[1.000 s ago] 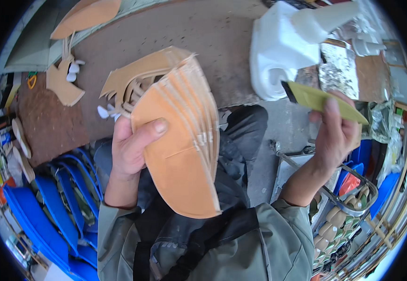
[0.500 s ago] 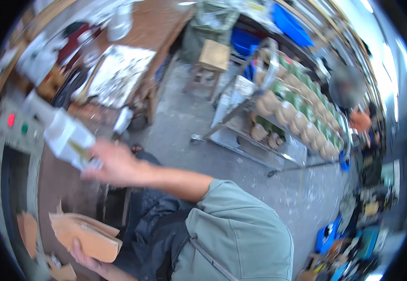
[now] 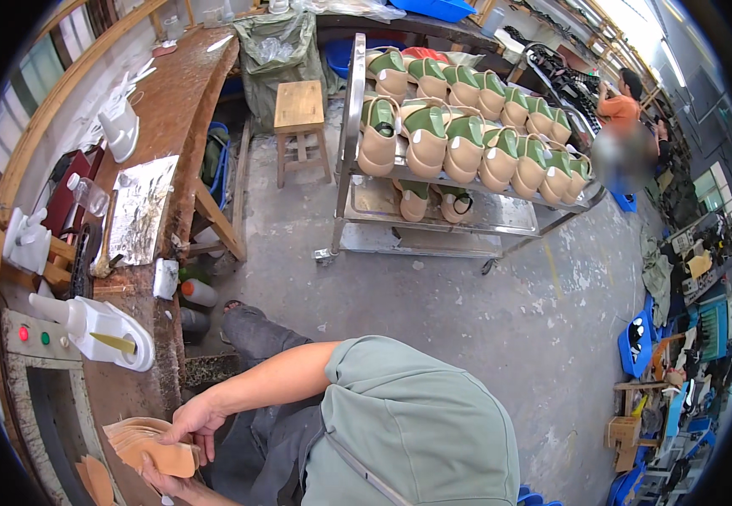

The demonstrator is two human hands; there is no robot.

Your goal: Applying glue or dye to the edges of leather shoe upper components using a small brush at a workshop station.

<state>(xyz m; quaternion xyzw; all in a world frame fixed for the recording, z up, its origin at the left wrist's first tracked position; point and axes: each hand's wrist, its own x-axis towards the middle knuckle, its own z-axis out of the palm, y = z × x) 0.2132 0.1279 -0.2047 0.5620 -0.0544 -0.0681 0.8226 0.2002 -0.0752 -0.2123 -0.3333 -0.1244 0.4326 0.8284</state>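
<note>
My left hand (image 3: 168,479) grips a fanned stack of tan insoles (image 3: 142,438) from below, low at the left, over the bench edge. On the stack's right-hand end lies my right hand (image 3: 195,424), its fingers curled against the insoles' rounded edge. Just beyond, a white plastic glue bottle (image 3: 111,336) with a long spout rests on the bench, a yellow-green strip on its side. More tan insole pieces (image 3: 96,479) lie at the lower left, beside a grey machine panel (image 3: 41,337) with a red and a green button.
The brown workbench (image 3: 168,93) runs away along the left, bearing a stained white sheet (image 3: 142,207) and a clear bottle (image 3: 88,194). A metal cart (image 3: 353,126) carries rows of beige-and-green shoes (image 3: 425,152). A wooden stool (image 3: 300,105) stands behind. A person in orange (image 3: 623,108) is far right.
My right hand has set the white bottle down on the bench and moved to the insole stack. My left hand still holds the stack. The view has turned.
</note>
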